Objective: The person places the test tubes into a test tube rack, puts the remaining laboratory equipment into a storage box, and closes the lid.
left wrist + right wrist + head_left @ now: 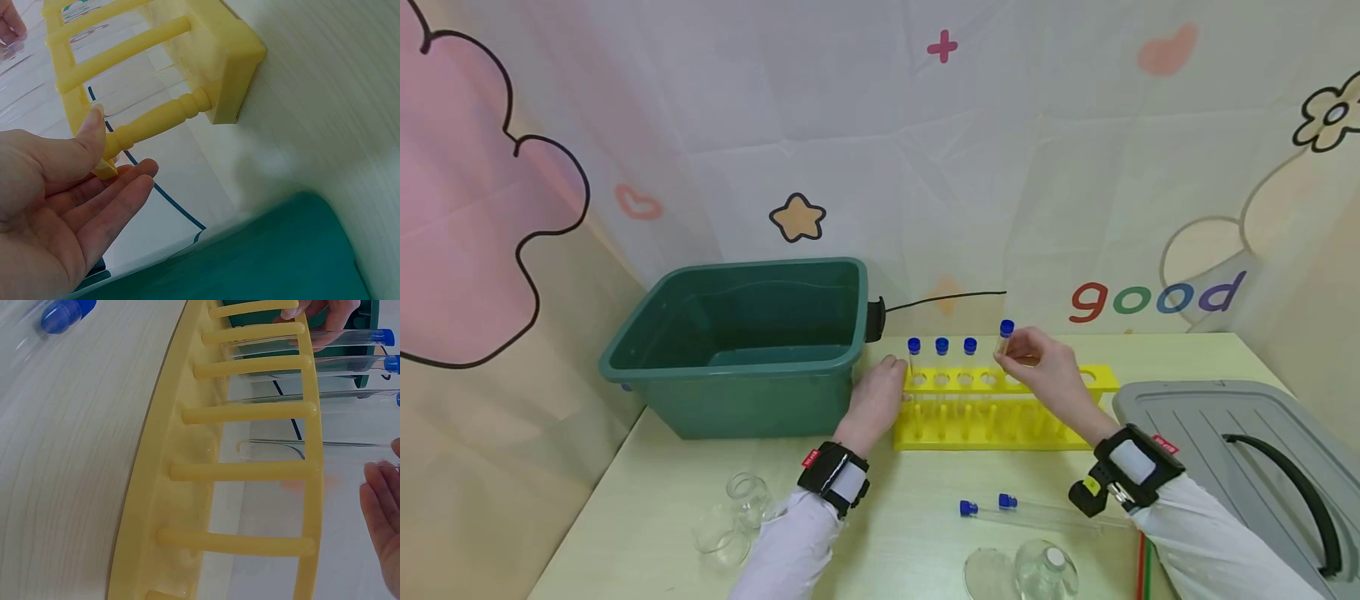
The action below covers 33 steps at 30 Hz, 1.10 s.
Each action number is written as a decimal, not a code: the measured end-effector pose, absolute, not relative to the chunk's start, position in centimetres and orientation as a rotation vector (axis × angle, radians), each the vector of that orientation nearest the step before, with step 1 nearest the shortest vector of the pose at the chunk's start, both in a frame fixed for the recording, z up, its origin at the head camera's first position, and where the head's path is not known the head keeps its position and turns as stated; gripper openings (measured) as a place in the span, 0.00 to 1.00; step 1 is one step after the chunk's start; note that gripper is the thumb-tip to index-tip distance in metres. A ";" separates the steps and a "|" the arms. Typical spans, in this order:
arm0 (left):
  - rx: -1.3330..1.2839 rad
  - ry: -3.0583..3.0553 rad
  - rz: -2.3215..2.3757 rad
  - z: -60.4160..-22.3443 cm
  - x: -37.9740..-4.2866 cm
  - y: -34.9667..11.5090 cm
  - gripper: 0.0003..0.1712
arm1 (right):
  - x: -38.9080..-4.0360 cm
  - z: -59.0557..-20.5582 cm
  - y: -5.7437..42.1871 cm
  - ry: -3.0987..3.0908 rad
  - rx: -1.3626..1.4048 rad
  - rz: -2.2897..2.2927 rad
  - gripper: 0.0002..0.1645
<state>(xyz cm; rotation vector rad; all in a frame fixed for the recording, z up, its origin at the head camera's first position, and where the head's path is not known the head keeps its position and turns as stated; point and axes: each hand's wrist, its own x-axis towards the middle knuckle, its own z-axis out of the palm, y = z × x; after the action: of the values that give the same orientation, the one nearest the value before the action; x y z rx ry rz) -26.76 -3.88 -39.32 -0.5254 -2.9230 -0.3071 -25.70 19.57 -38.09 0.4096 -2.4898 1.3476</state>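
A yellow test tube rack [1000, 443] stands across the table in the head view. My left hand [876, 400] holds its left end; in the left wrist view the thumb [94, 134] lies on the top rail beside the end post. With my right hand [1051, 375] I pinch a blue-capped test tube [1004, 340] near its top. That tube stands a little higher than three capped tubes [942, 350] to its left in the rack. In the right wrist view, its lower part [269, 445] reaches past the top rail, with the rounded end above the base.
A green bin [752, 404] sits left of the rack. At right lies a grey lid [1187, 408] with a black handle. Two capped tubes [1022, 515] lie in front of the rack, near a clear glass bottle [1041, 575]. Clear glassware [748, 496] stands by my left forearm.
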 end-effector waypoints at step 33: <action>-0.530 -2.912 -0.296 -39.4 -26.9 -3.9 0.23 | -26.1 -39.8 19.4 -2.568 0.413 1.322 0.14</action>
<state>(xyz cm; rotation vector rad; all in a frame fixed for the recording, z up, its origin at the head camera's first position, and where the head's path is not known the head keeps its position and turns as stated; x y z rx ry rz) -26.90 -3.90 -39.37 -0.5300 -2.9124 -0.2963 -26.14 19.42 -39.85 0.4125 -2.5682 1.3216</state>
